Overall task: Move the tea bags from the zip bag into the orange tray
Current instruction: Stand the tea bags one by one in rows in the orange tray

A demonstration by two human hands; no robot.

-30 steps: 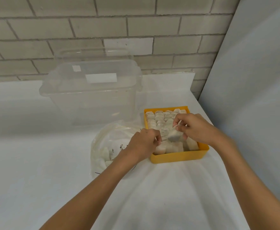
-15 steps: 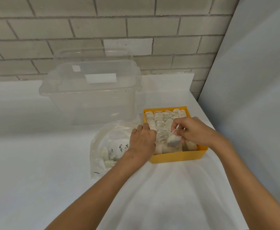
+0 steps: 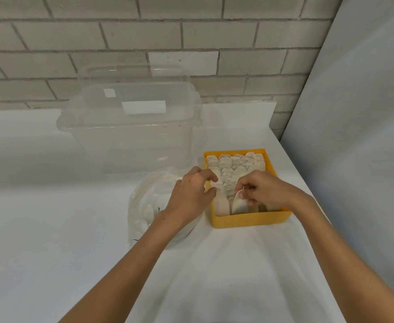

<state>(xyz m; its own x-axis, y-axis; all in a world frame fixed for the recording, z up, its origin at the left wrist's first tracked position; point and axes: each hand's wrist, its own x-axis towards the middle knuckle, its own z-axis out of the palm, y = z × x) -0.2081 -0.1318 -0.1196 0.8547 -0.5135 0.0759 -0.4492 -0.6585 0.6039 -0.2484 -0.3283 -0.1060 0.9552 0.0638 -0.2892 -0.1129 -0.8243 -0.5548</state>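
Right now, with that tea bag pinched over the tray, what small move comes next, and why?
Probably lower the tea bag into the front of the tray and let go: the right hand pinches it there, and the rows behind look full.

Soft, even light is washing over the white table (image 3: 51, 241), nearly bleaching it and casting only faint shadows. Wide-angle distortion is bending the brick wall (image 3: 191, 33) toward the edges.

Tea bag (image 3: 239, 205) lowered by right hand (image 3: 263, 188) into near row of orange tray (image 3: 249, 221), left hand (image 3: 189, 197) fingers loosened
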